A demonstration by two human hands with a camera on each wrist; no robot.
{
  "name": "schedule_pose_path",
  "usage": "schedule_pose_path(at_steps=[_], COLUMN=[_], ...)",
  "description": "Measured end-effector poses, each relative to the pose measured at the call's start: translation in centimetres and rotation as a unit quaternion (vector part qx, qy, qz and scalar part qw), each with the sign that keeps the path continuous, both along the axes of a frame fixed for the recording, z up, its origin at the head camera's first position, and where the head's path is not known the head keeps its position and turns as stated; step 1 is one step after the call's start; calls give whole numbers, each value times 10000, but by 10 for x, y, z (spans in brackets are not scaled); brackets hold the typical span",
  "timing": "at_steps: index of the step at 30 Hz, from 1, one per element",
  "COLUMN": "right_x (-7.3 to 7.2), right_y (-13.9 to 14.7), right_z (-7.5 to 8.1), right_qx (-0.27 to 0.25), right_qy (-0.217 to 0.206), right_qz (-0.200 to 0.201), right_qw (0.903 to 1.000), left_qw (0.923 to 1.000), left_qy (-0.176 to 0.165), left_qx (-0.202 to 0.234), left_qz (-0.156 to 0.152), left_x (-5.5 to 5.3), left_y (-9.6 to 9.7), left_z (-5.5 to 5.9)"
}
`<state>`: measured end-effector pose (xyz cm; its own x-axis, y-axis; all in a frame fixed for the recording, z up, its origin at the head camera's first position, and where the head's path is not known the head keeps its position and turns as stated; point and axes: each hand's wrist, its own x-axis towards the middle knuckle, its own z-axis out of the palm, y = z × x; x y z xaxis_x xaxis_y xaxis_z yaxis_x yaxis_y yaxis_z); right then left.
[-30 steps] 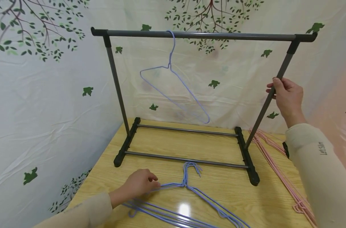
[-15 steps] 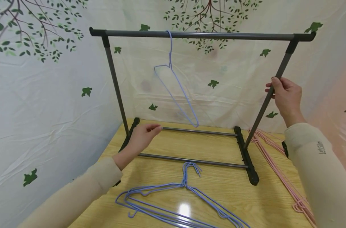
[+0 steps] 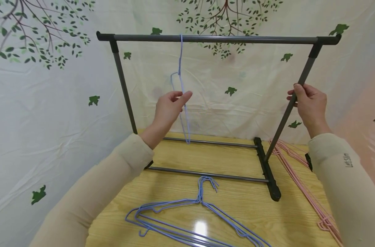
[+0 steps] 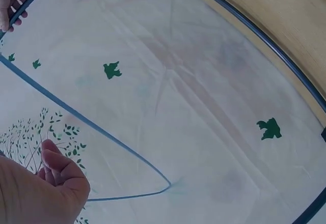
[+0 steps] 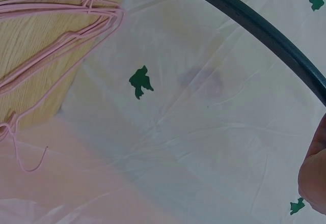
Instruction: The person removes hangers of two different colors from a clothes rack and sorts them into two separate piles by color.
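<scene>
A blue wire hanger (image 3: 180,58) hangs by its hook from the top bar of a black clothes rack (image 3: 237,39), seen almost edge-on. My left hand (image 3: 169,108) is at the hanger's middle, and part of the wire passes behind it. In the left wrist view, the left fingers (image 4: 51,158) are loosely bent; the hanger's wire (image 4: 109,135) runs beyond them, and I see no pinch on it. My right hand (image 3: 311,106) grips the rack's right post, thumb in front; in the right wrist view only an edge of this hand (image 5: 313,180) shows.
Several blue hangers (image 3: 175,201) lie stacked on the wooden table (image 3: 129,195) in front of the rack. Pink hangers (image 3: 298,181) lie to its right. Patterned cloth (image 3: 67,137) stands behind and at both sides. The rack's lower rails (image 3: 206,174) cross low over the table.
My left hand has risen from beside the stacked blue hangers to the hanging one. That hanger has turned from a wider angle to nearly edge-on. The right hand has kept its grip.
</scene>
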<state>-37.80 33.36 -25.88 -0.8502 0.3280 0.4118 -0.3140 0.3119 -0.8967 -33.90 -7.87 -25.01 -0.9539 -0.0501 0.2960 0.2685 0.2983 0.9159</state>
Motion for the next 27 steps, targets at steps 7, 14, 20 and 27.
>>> schedule_pose_path(at_steps=[7,14,20,27], right_x=[0,-1,0,2], right_y=[0,1,1,0], right_z=[0,1,0,1], right_qx=[74,-1,-40,17], right_qy=[-32,-86,-97,-58], right_qz=[-29,-2,-15,-28], right_qw=[10000,10000,9999,10000], left_qw=[9975,9948,9932,9846], left_qy=[200,314,525,1397], left_qx=[92,320,310,182], left_qz=[677,913,992,1032], left_x=[0,3,5,6], left_y=[-2,-11,-19,-27], left_z=[4,1,0,3])
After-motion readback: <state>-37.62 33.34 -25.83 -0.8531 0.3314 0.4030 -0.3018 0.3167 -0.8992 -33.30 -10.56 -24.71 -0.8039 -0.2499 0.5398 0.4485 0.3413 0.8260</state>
